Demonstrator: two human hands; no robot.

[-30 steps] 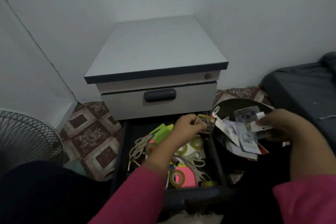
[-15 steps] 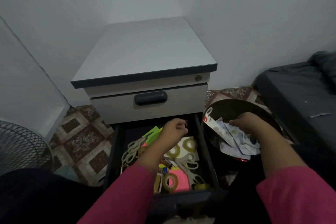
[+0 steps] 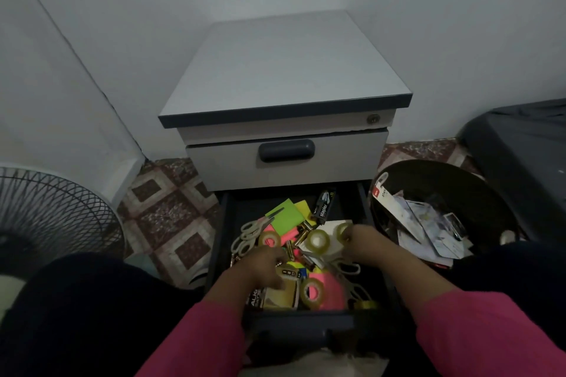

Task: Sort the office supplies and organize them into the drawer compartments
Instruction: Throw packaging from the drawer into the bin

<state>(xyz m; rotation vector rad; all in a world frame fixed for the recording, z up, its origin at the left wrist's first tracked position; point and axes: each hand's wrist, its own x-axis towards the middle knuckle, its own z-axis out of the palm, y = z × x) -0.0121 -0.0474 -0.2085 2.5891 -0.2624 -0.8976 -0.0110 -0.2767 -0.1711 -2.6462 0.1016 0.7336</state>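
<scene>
Head view, steeply down, close over drawer (image 3: 379, 294)

The patterned tile floor (image 3: 171, 217) carries a grey drawer cabinet (image 3: 284, 70), a wire-guarded fan (image 3: 46, 217) to its left and a dark round bin (image 3: 477, 190) of paper scraps to its right. The cabinet's open bottom drawer (image 3: 364, 202) holds scissors (image 3: 249, 231), sticky notes (image 3: 283, 216), tape rolls (image 3: 318, 240) and a stapler box (image 3: 324, 205).
</scene>
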